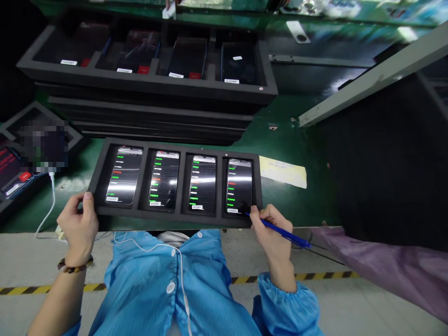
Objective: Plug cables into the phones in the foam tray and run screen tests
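Observation:
A black foam tray lies at the bench's front edge, its slots each holding a smartphone. My left hand is closed on the tray's front left corner, thumb on top. At the front right corner, my right hand grips a blue pen, its thumb also against the tray. The pen's tip points at the lower edge of the rightmost smartphone. Lit screens show rows of green, white and orange text, also on the leftmost smartphone. Each phone bears a small white label near its bottom end.
Behind, a stack of black foam trays carries more phones on top. A yellow paper slip lies right of my tray. Further left, a white cable runs to a blurred-out device above another tray. A pale metal bar slants across the right.

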Motion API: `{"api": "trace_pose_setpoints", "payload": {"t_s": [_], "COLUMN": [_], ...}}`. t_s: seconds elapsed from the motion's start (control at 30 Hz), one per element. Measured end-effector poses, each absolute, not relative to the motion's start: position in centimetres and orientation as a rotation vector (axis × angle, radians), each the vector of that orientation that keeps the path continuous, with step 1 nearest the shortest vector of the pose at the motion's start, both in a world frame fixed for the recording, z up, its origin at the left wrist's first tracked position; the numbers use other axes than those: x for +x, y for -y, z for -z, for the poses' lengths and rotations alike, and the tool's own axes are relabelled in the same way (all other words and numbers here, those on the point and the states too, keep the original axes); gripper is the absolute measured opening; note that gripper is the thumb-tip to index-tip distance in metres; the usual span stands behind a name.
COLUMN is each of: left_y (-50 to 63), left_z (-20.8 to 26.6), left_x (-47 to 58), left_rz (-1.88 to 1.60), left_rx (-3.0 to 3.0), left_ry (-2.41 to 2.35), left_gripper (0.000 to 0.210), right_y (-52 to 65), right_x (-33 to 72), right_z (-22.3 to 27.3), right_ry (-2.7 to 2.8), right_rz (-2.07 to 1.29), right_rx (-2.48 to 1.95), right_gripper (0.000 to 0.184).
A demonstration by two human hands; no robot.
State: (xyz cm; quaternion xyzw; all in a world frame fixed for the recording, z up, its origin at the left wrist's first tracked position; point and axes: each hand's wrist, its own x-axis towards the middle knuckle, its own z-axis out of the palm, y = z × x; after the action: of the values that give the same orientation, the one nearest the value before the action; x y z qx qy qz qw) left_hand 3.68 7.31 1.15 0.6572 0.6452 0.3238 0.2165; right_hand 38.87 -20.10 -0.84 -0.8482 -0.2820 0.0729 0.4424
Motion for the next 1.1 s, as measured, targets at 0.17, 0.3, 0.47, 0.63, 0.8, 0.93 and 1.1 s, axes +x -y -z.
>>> {"api": "trace_pose_setpoints", "payload": {"t_s": [0.17, 0.3, 0.47, 0.63, 0.8, 0.93, 1.1], "left_y": [-7.3, -7.4, -7.4, -7.6, -7.8, -7.7, -7.7], "left_z": [-1.2, -1.1, -0.8, 0.0, 0.2, 0.2, 0.3], "left_x": [3.8, 3.5, 3.4, 3.1, 2.9, 2.9, 2.8], "left_rz": [-0.916, -0.905, -0.902, -0.895, -0.901, -0.884, -0.894], "left_rx": [1.777, 1.777, 1.8, 1.808, 1.812, 1.807, 1.801], "left_ry": [-1.808, -1.809, -1.79, -1.817, -1.805, -1.808, -1.809], "left_gripper": [0.032, 0.034, 0.035, 0.034, 0.034, 0.035, 0.035], "right_y": [19.4, 17.1, 14.7, 14.4, 14.3, 14.3, 14.2], "right_x": [38.0, 35.8, 33.5, 33.4, 33.6, 33.6, 33.6], "right_z": [-0.2, -0.6, 0.2, 0.9, 1.1, 1.1, 1.1], "right_ry": [0.518, 0.575, 0.698, 0.728, 0.783, 0.817, 0.826], "right_rz": [-0.229, -0.331, -0.444, -0.417, -0.417, -0.396, -0.39], "right_rx": [-1.983, -1.915, -1.884, -1.917, -1.953, -1.949, -1.947], "right_gripper": [0.051, 0.046, 0.052, 0.056, 0.055, 0.054, 0.053]}}
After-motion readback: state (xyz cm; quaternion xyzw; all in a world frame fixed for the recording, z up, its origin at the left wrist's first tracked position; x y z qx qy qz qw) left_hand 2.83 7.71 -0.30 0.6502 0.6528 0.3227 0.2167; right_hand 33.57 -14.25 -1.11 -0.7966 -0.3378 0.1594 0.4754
